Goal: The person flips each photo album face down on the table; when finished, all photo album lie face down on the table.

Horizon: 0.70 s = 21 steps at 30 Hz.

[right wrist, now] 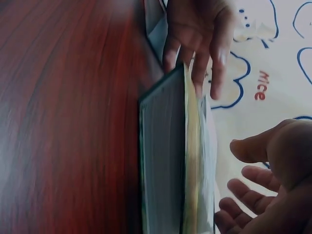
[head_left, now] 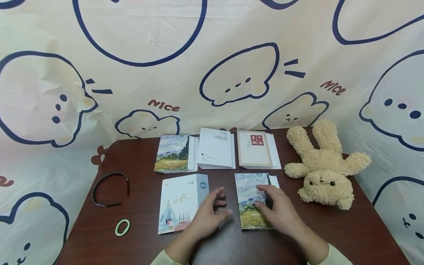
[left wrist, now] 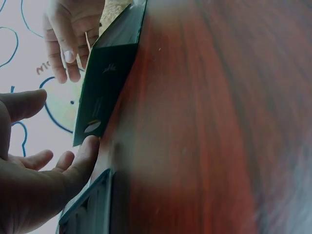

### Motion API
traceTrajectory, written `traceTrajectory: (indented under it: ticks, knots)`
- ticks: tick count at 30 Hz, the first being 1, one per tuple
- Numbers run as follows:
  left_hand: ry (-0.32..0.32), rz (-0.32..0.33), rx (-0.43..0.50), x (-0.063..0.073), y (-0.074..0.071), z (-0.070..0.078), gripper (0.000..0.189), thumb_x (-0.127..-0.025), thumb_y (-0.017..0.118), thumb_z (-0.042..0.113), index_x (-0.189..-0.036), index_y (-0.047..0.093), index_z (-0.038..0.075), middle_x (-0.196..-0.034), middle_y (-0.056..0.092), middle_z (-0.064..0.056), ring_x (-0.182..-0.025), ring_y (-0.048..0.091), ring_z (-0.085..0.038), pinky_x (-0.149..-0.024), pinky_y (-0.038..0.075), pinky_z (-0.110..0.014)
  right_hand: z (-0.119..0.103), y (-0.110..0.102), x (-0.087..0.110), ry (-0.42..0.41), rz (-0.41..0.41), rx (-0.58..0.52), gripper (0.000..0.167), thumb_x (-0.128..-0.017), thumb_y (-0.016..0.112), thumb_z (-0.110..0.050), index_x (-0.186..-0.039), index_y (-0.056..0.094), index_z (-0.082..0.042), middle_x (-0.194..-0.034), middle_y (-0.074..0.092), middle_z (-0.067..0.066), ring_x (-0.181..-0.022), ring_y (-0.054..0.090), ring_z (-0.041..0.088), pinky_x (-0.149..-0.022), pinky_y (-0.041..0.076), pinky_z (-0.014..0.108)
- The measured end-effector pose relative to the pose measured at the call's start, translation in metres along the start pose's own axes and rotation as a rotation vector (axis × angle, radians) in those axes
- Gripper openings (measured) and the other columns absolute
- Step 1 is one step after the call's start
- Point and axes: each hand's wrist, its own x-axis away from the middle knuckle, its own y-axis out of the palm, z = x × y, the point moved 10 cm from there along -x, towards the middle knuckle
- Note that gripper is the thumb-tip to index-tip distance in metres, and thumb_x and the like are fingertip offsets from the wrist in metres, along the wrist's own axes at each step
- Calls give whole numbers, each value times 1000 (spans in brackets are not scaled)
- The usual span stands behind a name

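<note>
Left hand [head_left: 211,212] and right hand [head_left: 279,209] both have fingers spread and pinch nothing; the left is just beside a white album with a printed blue tent [head_left: 179,202], while the right reaches over a thick album with a painted sky and golden field [head_left: 247,198], at the front row's right on the reddish-brown wooden table [head_left: 142,191]. Whether the right fingertips touch its cover, I cannot tell. Five albums lie in two rows, three behind and two in front, so the laying-out looks well advanced; perhaps only this painted album needs settling, though the pictures do not confirm that. Only the head view shows the thin black headband [head_left: 93,193] and the pale-green oval ring [head_left: 117,227]; the left wrist view adds the painted album's dark green spine [left wrist: 105,87], the right wrist view its thick page block [right wrist: 163,161].
</note>
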Motion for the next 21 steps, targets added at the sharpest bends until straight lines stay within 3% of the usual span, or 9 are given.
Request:
traceTrajectory:
  ticks: [7,16,21]
  knots:
    - [-48,-31,33,-2,13,-3,82,-90,80,10,-158,35,2,-146,52,-21,-123,60,-37,-99,53,-53,25,-9,6,59,-36,75,56,-91,80,-17,-143,59,-10,-144,54,17,-133,48,43,-99,45,66]
    - [-70,-58,-15,-10,25,-8,87,-90,81,20,-161,32,3,-146,52,-15,-121,61,-31,-93,55,-42,43,-15,12,107,-54,117,59,-91,80,-20,-145,58,-9,-146,52,21,-131,49,47,-98,44,69]
    - [-91,-69,7,-15,32,-11,92,-90,81,21,-162,28,5,-146,51,-12,-121,62,-29,-92,55,-38,47,-16,13,117,-66,128,62,-92,80,-22,-147,56,-7,-146,52,21,-127,54,46,-96,48,65]
